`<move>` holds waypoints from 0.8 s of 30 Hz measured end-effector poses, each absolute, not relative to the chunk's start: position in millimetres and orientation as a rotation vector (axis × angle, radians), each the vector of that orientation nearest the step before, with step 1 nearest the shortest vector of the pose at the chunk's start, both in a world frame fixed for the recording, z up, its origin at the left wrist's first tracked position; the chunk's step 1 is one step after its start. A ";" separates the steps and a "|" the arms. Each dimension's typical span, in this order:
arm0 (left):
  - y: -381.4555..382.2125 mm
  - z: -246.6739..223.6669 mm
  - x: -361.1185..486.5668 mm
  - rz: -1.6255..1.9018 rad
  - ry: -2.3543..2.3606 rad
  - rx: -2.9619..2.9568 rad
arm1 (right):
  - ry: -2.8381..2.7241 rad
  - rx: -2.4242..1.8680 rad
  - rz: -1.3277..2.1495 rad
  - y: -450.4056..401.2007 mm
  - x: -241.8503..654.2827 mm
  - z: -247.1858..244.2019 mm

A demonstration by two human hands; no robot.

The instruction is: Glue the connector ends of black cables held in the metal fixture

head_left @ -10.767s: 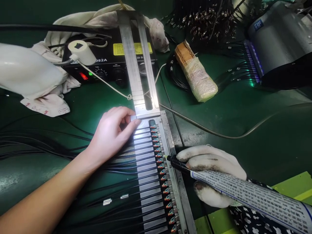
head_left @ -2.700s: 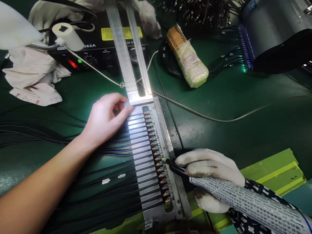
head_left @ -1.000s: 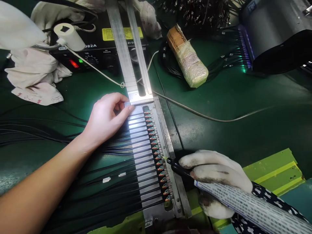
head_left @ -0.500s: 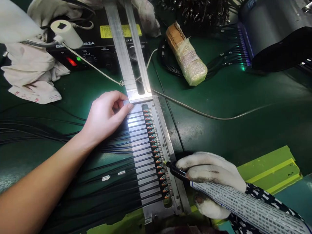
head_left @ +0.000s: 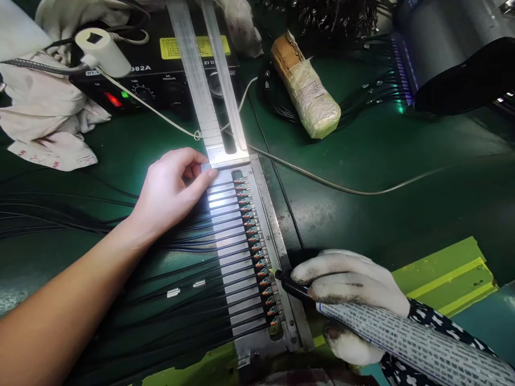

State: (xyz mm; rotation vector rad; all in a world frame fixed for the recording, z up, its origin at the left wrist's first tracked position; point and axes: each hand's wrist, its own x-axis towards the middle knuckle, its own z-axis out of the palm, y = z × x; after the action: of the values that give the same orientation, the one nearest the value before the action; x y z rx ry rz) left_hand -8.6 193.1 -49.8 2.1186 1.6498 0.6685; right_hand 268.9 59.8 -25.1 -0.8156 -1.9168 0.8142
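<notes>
My bare left hand (head_left: 169, 187) pinches the upper left corner of a long metal cable fixture (head_left: 237, 303) between thumb and fingers. Thin black cables (head_left: 225, 241) lie side by side across the fixture. Their small connectors with orange and green ends (head_left: 257, 246) sit in a row over its slot. In a soiled white glove, my right hand (head_left: 354, 284) is wrapped round a printed tube with a black nozzle (head_left: 386, 321). The nozzle's yellowish tip (head_left: 272, 272) is beside the connectors in the lower half of the row; whether it touches one I cannot tell.
Behind the fixture stands a black control box (head_left: 156, 88), with metal rails (head_left: 193, 75) in front of it. White cloth (head_left: 52, 118) lies at left. A wrapped block (head_left: 314, 107) and a dark machine part (head_left: 450, 59) are at back right. A grey cord (head_left: 322, 182) crosses the green table.
The nozzle tip has moved slightly down the connector row, towards me. My left hand keeps its place on the fixture. The whole view has shifted a little.
</notes>
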 end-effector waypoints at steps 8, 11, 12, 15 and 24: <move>192.2 -43.9 -7.5 0.563 1.687 2.065 | -1.910 -0.832 0.802 60.6 266.9 -24.1; 192.0 -42.8 -7.4 0.576 1.680 2.062 | -1.898 -0.831 0.798 60.5 267.0 -25.7; 192.0 -42.9 -7.4 0.583 1.678 2.064 | -1.901 -0.831 0.802 60.7 267.1 -26.2; 192.0 -43.5 -7.3 0.588 1.675 2.075 | -1.912 -0.806 0.813 61.2 267.5 -28.2; 191.8 -42.8 -6.7 0.583 1.658 2.109 | -1.932 -0.818 0.760 61.8 267.8 -24.4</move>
State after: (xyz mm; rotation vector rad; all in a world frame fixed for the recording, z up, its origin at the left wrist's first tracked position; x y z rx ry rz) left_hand -6.7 191.8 -42.8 2.1091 1.6584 0.5832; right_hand 267.8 61.8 -24.4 -0.8181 -1.9324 0.7599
